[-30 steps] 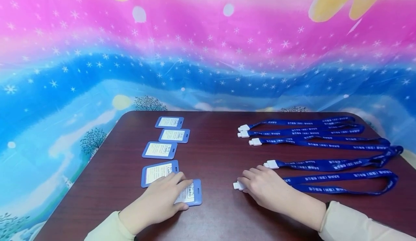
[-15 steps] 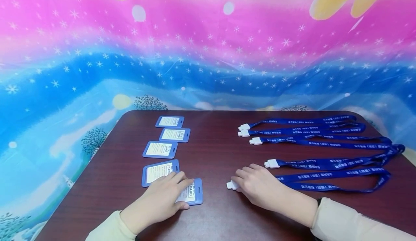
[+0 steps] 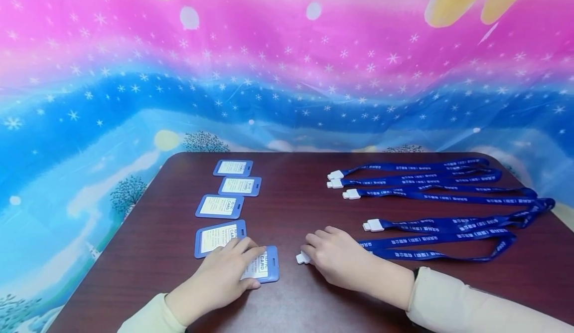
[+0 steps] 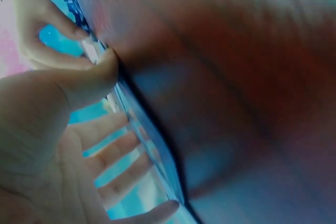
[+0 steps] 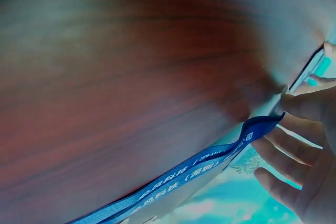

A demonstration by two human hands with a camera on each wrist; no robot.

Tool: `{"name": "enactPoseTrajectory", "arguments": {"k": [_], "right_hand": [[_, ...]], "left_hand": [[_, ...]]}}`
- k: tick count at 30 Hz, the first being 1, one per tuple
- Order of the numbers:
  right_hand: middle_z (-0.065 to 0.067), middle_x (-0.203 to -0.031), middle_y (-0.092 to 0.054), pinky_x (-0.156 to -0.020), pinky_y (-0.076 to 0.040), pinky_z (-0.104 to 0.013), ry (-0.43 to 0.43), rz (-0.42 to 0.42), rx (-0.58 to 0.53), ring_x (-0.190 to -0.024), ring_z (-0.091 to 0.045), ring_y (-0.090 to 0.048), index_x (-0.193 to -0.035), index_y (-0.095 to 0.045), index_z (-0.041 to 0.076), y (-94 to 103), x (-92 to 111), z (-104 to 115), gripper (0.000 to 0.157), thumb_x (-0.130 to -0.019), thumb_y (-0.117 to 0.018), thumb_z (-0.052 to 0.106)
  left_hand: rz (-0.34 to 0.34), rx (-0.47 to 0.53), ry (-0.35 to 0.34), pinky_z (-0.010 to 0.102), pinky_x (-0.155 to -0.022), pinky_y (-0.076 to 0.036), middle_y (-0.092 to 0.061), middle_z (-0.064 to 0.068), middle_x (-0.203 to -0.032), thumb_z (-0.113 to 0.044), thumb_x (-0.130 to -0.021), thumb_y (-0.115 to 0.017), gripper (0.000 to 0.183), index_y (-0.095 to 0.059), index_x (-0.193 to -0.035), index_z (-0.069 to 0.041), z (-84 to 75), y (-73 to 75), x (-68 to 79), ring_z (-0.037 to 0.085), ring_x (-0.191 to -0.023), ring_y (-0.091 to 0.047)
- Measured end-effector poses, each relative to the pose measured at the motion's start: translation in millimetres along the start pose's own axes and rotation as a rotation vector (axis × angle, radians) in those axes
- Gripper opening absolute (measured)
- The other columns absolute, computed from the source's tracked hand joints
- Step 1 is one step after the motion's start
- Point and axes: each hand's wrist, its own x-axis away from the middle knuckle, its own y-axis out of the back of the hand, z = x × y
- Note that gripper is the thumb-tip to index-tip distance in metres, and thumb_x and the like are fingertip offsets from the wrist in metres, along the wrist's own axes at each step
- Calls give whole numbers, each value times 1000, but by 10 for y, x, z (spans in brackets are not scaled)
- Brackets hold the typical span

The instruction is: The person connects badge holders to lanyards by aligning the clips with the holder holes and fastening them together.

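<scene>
My left hand [image 3: 221, 274] rests on the nearest blue badge holder [image 3: 272, 264], its fingers fairly straight and spread; the thumb lies at the holder's near edge in the left wrist view. The hand covers much of the holder's white card. To the right, my right hand [image 3: 337, 258] pinches the nearest blue lanyard [image 3: 417, 242] by its white plastic clip [image 3: 303, 258] between thumb and fingers. The clip's tip points left toward that holder, with a gap between them. In the right wrist view the printed strap [image 5: 184, 174] trails away from the fingers along the tabletop.
Several more badge holders [image 3: 219, 206] lie in a column on the left, the closest partly beside my left hand. Several other lanyards [image 3: 448, 226] stretch across the right side, clips facing left. Under everything is a dark wooden table [image 3: 287, 198]; a patterned cloth [image 3: 278, 93] hangs behind.
My right hand has slid left, drawing the nearest lanyard along the table, so its clip is closer to the nearest badge holder. The left hand has stayed on the holder.
</scene>
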Motion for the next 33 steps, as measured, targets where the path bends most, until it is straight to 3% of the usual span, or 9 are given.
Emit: {"name": "enactPoseTrajectory", "arguments": {"k": [13, 21, 33], "right_hand": [[3, -89, -65, -69, -49, -25, 16, -10, 50, -79, -12, -60, -106, -75, 14, -84, -257, 169, 20, -91, -71, 27], [3, -87, -63, -67, -48, -24, 13, -11, 80, -76, -12, -59, -100, -74, 14, -116, -305, 202, 15, -92, -71, 26], [1, -88, -59, -76, -54, -26, -19, 82, 52, -79, -12, -58, -102, -69, 9, -112, -421, 269, 14, -91, -73, 17]], "left_hand": [[-35, 110, 118, 46, -88, -49, -56, 4, -122, -32, -77, -85, 63, -61, -130, -7, -72, -55, 24, 23, -110, -54], [-56, 93, 115, 42, -77, -51, -58, 0, -116, -29, -76, -86, 60, -64, -126, -5, -111, -54, 19, 20, -102, -54], [-100, 74, 94, 34, -67, -49, -57, 1, -114, -20, -76, -85, 56, -65, -125, -1, -148, -114, 1, 20, -99, -51]]}}
